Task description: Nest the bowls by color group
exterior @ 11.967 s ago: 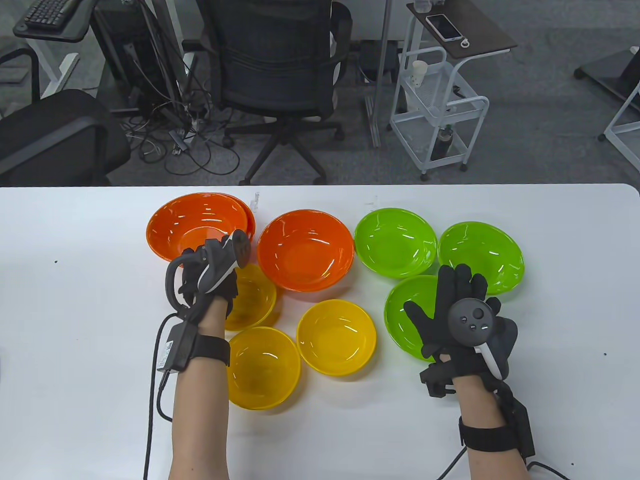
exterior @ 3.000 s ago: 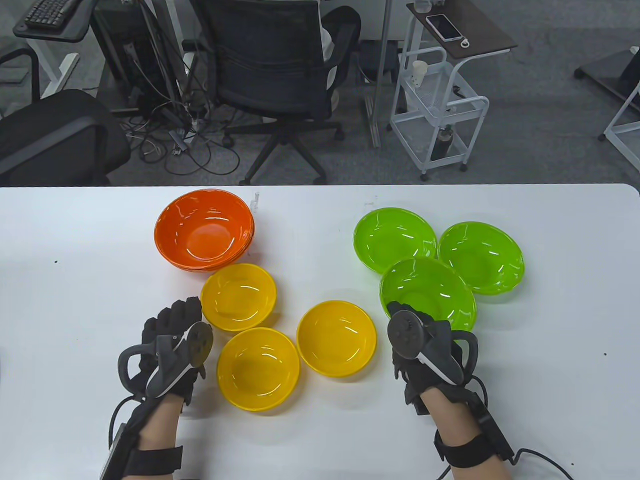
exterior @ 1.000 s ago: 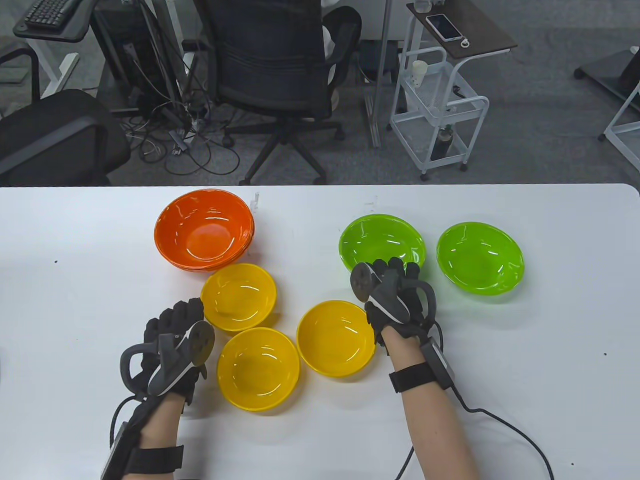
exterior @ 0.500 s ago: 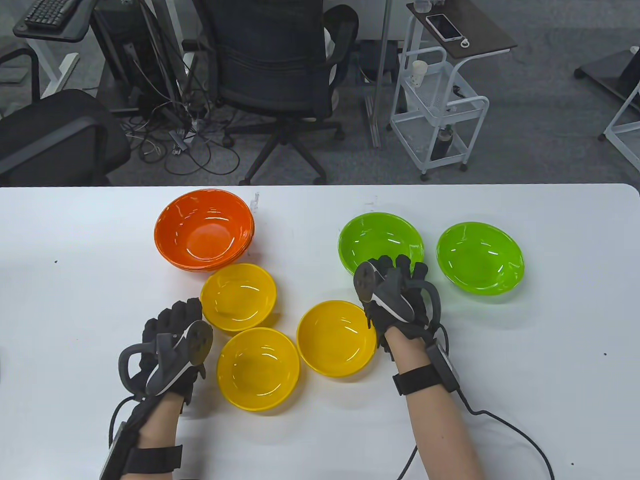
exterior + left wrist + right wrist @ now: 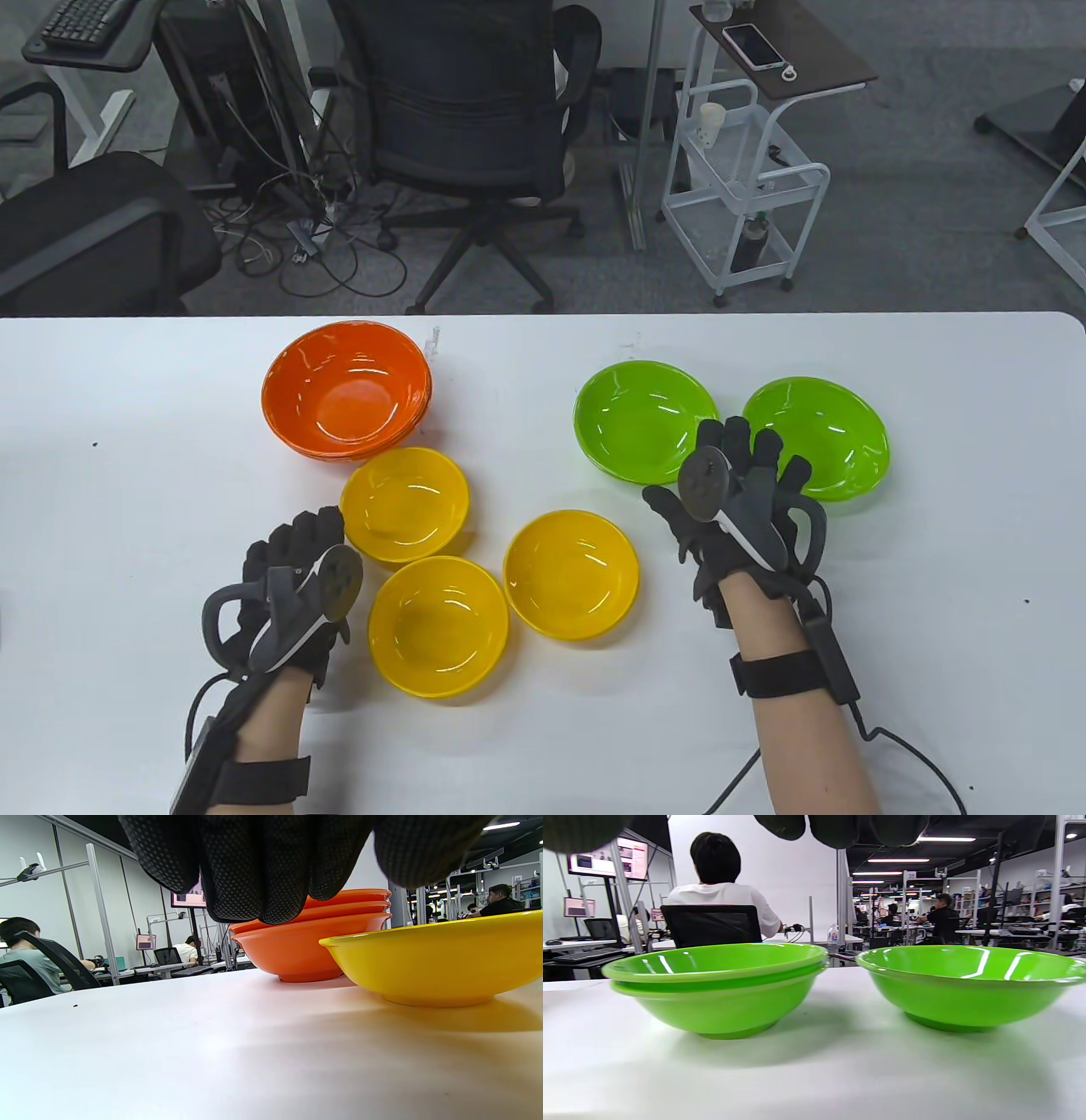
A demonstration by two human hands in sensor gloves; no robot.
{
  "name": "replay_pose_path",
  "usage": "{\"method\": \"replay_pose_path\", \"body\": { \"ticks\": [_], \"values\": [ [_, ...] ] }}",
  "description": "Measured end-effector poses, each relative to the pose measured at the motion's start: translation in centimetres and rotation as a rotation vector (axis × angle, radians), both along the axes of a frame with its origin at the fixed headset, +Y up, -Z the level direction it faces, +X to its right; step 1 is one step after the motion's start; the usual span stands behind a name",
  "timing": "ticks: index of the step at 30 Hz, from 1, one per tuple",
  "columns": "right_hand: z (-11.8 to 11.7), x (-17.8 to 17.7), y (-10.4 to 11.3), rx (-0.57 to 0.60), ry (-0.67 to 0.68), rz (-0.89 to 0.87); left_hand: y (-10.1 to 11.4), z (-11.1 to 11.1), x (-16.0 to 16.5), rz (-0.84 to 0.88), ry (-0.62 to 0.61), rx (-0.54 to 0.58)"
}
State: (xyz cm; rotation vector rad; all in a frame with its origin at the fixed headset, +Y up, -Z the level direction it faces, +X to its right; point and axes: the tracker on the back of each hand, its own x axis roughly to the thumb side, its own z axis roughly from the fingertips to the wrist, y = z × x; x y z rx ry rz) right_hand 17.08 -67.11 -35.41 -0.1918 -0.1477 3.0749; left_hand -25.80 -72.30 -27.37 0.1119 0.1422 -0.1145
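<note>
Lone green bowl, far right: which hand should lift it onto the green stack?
Right. The right hand hangs open between the green stack and the lone green bowl, its fingertips beside that bowl's rim. The left hand rests by the yellow bowls, across the table.

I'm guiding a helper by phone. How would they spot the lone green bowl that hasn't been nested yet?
On the white table, look at the far right, past the open right hand. Two green shapes sit side by side; the single green bowl is the rightmost, with one rim, unlike the double-rimmed green stack.

Office chair, white cart
</note>
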Motion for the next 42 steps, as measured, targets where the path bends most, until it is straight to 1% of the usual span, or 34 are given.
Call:
{"method": "replay_pose_path", "body": {
  "ticks": [2,6,10,15,20,24,30,42],
  "values": [
    [0.0,0.8,-0.6,-0.016,-0.03,0.017,0.0,0.0,0.0,-0.003,0.001,-0.003],
    [-0.6,2.2,-2.4,-0.055,-0.095,0.064,0.0,0.0,0.0,0.0,0.003,-0.003],
    [-1.1,3.2,-3.8,-0.088,-0.134,0.117,0.0,0.0,-0.1,-0.001,0.004,-0.005],
    [-2.0,4.2,-4.8,-0.108,-0.184,0.194,0.0,0.0,-0.1,-0.006,0.008,-0.015],
    [-2.5,4.8,-5.7,-0.137,-0.21,0.169,0.0,0.0,-0.1,-0.011,0.01,-0.018],
    [-2.7,4.6,-6.1,-0.121,-0.207,0.202,0.0,0.0,0.0,-0.016,0.01,-0.024],
    [-3.1,4.7,-6.0,-0.077,-0.237,0.209,0.0,0.0,0.0,-0.02,0.012,-0.028],
    [-3.5,4.1,-6.1,0.02,-0.25,0.304,0.0,-0.1,0.0,-0.025,0.014,-0.032]
  ]
}}
